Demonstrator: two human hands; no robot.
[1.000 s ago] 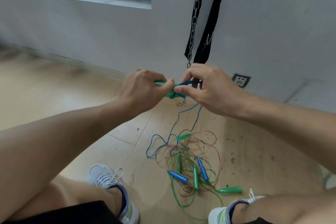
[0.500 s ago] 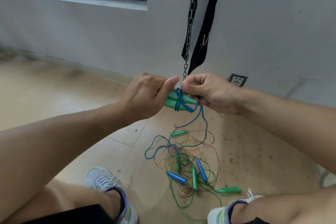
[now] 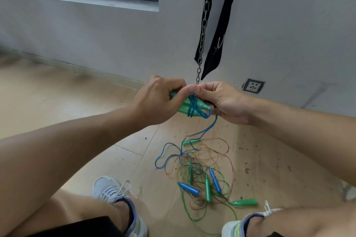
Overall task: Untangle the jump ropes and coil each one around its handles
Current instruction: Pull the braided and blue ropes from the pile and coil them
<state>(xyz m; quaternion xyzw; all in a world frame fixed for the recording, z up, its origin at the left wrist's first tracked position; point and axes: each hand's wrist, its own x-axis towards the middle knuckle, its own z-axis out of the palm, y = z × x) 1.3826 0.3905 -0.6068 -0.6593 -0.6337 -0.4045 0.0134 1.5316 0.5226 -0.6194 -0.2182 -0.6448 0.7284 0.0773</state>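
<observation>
Head view: left hand grips paired green handles; right hand pinches blue rope at their tips. Step, judged: coiling. Slack drops below right hand into tangle near shoes. Next: free more slack, wrap again. Handle butts and right fingertips hidden.

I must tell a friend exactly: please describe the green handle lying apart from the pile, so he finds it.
Look at the tangled ropes on the floor. At their lower right edge, beside the right shoe, lies one green handle. It alone points sideways, outside the pile.
</observation>
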